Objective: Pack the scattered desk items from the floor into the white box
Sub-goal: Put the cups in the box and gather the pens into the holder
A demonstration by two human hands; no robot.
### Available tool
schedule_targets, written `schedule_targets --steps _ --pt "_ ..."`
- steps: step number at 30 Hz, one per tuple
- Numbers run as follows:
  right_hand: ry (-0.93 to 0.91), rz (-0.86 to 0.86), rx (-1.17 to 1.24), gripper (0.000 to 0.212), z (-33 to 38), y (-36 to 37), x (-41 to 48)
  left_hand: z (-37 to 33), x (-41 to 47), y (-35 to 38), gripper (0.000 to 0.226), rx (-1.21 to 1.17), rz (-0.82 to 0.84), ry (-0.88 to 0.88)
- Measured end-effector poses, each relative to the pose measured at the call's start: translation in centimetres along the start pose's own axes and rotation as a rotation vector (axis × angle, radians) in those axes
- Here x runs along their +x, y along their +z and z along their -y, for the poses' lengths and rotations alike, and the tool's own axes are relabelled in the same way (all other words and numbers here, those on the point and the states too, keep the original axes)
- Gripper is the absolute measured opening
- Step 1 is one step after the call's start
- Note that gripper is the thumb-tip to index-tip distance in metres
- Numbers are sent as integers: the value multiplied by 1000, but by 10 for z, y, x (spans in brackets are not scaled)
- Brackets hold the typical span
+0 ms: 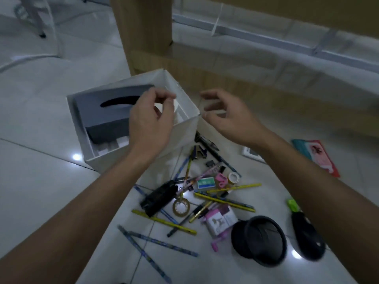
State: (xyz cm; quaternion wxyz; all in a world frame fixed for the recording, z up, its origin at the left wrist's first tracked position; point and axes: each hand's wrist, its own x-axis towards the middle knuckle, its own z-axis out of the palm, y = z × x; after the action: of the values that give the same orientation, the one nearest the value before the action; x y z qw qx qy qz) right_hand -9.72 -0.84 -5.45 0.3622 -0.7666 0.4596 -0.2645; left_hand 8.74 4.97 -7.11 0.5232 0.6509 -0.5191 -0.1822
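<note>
- Fingers (162, 96) of the left hand (149, 121) are curled together above the box (184, 138). They seem to pinch a small white roll (174, 106), though blur makes this uncertain.
- Right hand (231, 119) hovers just beside the box's right corner, fingers loosely curled and apart, with nothing plainly in them.
- Box stands open-topped on the floor (41, 181), with a grey tissue case (106, 113) lying tilted inside along its left side.
- Loose items lie on the floor in front of the box: pencils (164, 221), a black stapler (159, 198), a tape ring (181, 208), a black cup (259, 240) on its side and a mouse (307, 238).
- Roll looks light and stiff, so it should drop safely into the free right part of the box.
- Pencils are thin and smooth and likely to roll on tile, so they are best gathered as a bundle and gripped mid-length.
- Stapler is probably the heaviest item and is best taken across its body.
- Cup looks hollow and light, and its rim offers a good hold.
</note>
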Motion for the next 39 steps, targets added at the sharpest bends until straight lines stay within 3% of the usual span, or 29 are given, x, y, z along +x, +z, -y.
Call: schedule_targets --steps 6,9,12,16,23,25,28,31,33,37,39 --pt "105 110 -122 18 -55 -14 -106 3 -79 51 15 14 519 31" --pt "278 313 -199 20 -80 -23 -160 15 -116 67 17 86 720 16" --pt "347 514 -248 27 -93 -27 -200 22 -150 80 36 98 921 10" --pt "293 383 -304 23 -107 -22 -218 20 -176 93 49 142 1104 57" --pt "336 198 -465 34 -122 -40 -212 14 -186 115 34 121 989 -26" --pt "415 273 -438 30 -122 -46 -213 9 -189 118 30 123 976 -37" --pt "557 463 -206 31 -113 -61 -208 7 -196 114 27 151 931 -60" --pt "542 306 -96 27 -118 -74 -180 16 -195 105 27 192 841 -89" --pt "398 227 -218 19 -130 -69 -154 23 -189 102 26 237 766 -81" --pt "204 584 -483 21 -138 -23 -116 27 -172 102 25 285 719 -127" --pt "160 674 -602 25 -142 -2 -108 26 -167 103 25 267 661 -174"
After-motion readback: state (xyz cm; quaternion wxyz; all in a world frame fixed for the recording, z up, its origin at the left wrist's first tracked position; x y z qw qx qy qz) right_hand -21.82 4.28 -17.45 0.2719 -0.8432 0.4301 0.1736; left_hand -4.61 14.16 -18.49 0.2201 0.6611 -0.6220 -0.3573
